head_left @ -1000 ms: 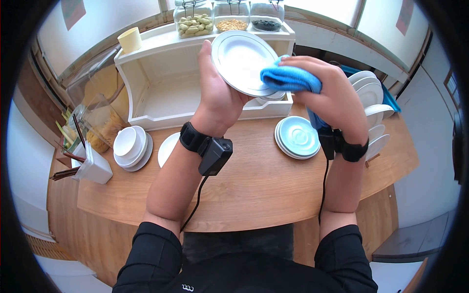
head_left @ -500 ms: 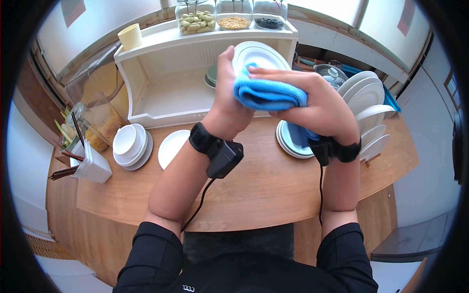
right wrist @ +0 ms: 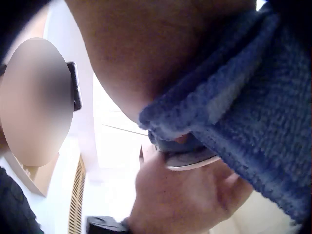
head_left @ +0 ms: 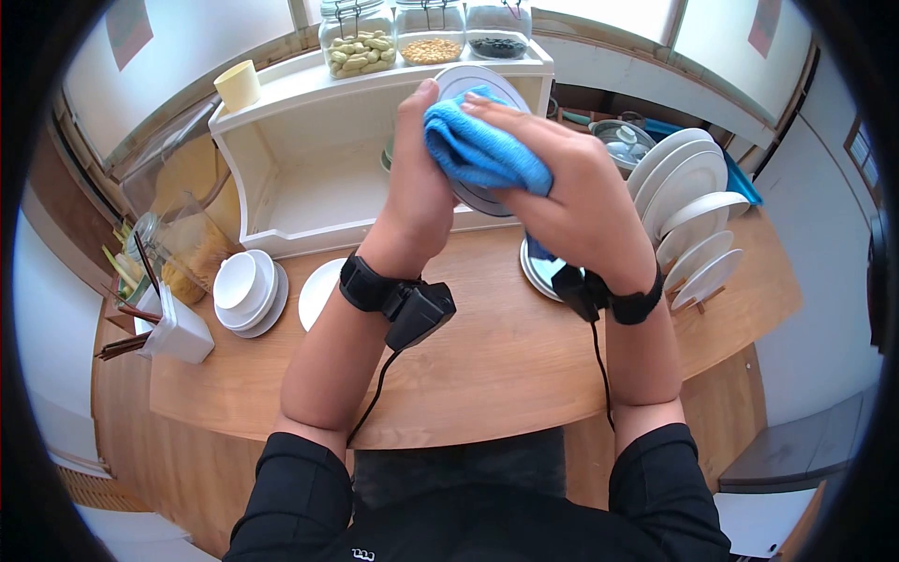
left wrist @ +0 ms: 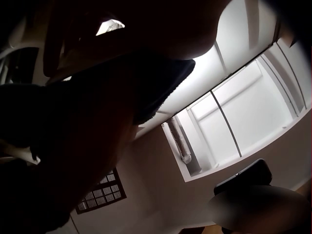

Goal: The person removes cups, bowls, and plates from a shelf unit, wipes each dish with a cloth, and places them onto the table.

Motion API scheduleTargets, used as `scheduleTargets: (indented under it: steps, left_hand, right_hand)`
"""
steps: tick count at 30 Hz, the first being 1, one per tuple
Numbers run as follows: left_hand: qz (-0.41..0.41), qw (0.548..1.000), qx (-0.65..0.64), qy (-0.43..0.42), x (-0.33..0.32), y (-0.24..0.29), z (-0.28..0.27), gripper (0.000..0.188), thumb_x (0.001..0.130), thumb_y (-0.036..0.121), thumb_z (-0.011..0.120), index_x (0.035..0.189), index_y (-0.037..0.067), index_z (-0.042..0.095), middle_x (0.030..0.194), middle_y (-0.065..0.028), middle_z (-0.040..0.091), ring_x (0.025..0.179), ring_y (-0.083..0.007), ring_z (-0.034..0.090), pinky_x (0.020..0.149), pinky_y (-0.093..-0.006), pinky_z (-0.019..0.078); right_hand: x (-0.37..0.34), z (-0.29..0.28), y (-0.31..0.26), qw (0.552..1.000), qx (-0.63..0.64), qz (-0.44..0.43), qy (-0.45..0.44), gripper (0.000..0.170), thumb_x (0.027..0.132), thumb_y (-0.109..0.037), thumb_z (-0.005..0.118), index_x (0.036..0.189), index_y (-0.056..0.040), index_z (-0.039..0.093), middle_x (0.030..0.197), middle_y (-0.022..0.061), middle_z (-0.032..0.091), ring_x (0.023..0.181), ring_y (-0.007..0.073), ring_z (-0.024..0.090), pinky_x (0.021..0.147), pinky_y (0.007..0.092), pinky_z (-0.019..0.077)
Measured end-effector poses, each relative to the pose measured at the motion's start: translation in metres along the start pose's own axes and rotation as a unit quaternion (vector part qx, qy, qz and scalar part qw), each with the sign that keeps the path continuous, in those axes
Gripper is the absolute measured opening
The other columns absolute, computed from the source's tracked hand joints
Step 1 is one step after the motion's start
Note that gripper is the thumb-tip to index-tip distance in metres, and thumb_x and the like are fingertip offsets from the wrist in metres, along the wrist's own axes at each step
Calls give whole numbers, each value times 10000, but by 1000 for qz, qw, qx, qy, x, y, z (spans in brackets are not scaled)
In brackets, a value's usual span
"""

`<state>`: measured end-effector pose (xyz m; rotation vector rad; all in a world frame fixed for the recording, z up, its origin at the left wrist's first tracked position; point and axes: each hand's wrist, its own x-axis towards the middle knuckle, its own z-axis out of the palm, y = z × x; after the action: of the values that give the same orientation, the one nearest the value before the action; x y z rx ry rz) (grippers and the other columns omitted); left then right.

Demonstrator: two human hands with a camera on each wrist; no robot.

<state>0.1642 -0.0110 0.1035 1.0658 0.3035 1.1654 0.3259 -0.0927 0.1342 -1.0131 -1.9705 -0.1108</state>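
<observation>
In the head view, my left hand (head_left: 415, 192) grips a small white plate (head_left: 479, 77) by its left side, tilted up above the table. My right hand (head_left: 585, 192) holds a folded blue cloth (head_left: 487, 150) against the plate's face, covering its middle. Seen from the right wrist, the cloth (right wrist: 258, 112) hangs in thick folds, with the plate's rim (right wrist: 192, 165) below it and my left hand (right wrist: 190, 195) beneath. The left wrist view is mostly dark, the hand and cloth showing as silhouettes.
Behind the hands stands a white shelf (head_left: 309, 183) topped with glass jars (head_left: 358, 51) and a cream cup (head_left: 238, 86). White bowls and plates (head_left: 248, 290), a chopstick holder (head_left: 183, 328) and a flat white plate (head_left: 318, 292) are left; stacked plates (head_left: 538, 273) and racked plates (head_left: 688, 187) right.
The right hand has brought the cloth leftward across the plate, from its right edge to its middle. The plate has turned more upright, and its face is now largely covered.
</observation>
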Motion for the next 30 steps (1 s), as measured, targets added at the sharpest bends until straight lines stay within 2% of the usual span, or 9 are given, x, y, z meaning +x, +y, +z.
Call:
scheduleTargets:
  steps: [6,11,14,16,19,22,24,27,30]
  left_hand:
    - [53,994,-63,-68,3,12,-6,683,1114,599,410,1404,19,625,1291,-144,727,1165,-253,716,1073,-406,549]
    - [74,996,10,-54,-10,18,9,665,1127,587,403,1399,25,630,1296,-120,730,1154,-233,720,1060,-392,554]
    - [34,998,23,-42,-11,19,1,676,1118,607,418,1389,29,640,1277,-112,738,1134,-219,726,1038,-380,562]
    - [46,998,13,-27,-7,21,-3,707,1095,647,440,1371,31,652,1256,-120,744,1123,-226,731,1020,-373,568]
    - [71,997,-15,-38,-9,29,0,699,1120,610,389,1391,11,628,1288,-148,729,1163,-259,717,1056,-393,555]
    - [137,990,-1,-23,-8,28,2,723,1131,604,332,1404,1,621,1309,-154,720,1218,-260,695,1092,-392,534]
    - [142,986,-22,-87,-10,25,-9,569,1155,445,467,1498,-5,535,1381,-153,676,1290,-259,655,1132,-390,509]
    - [360,875,317,-69,-11,3,-29,727,1048,-38,662,1668,67,297,1509,-152,561,1344,-253,596,1160,-410,495]
    - [362,868,334,-68,-12,3,-36,708,1036,-23,683,1644,62,329,1499,-158,570,1333,-253,605,1148,-408,501]
  right_hand:
    - [-4,-38,1,988,-40,-42,-142,531,824,-92,754,1355,-114,753,1405,148,722,1166,376,737,1009,430,596]
    - [1,-10,10,991,-115,-34,67,561,805,-85,761,1362,-151,764,1385,133,738,1115,365,758,965,415,624]
    - [4,6,4,994,-15,-87,63,586,793,-71,772,1372,-155,759,1400,146,728,1105,375,761,965,419,623]
    - [3,2,-10,995,23,-86,40,612,764,-42,779,1368,-144,761,1401,160,725,1124,387,754,971,418,619]
    - [1,-30,-14,977,103,-45,-180,628,717,54,794,1334,-58,775,1433,185,717,1244,357,741,1072,416,575]
    - [-1,-40,6,990,56,-60,-118,506,757,5,771,1254,-83,809,1361,177,751,1178,368,752,1010,400,601]
    - [2,-35,13,996,-30,-87,-23,532,770,20,769,1290,-91,798,1383,162,745,1196,345,752,1035,403,596]
    - [4,-12,11,991,-32,-105,70,598,772,28,766,1353,-110,771,1427,137,727,1213,348,744,1044,404,595]
    - [3,4,-1,991,50,-116,46,594,781,67,727,1367,-30,751,1454,172,710,1290,351,719,1087,417,568]
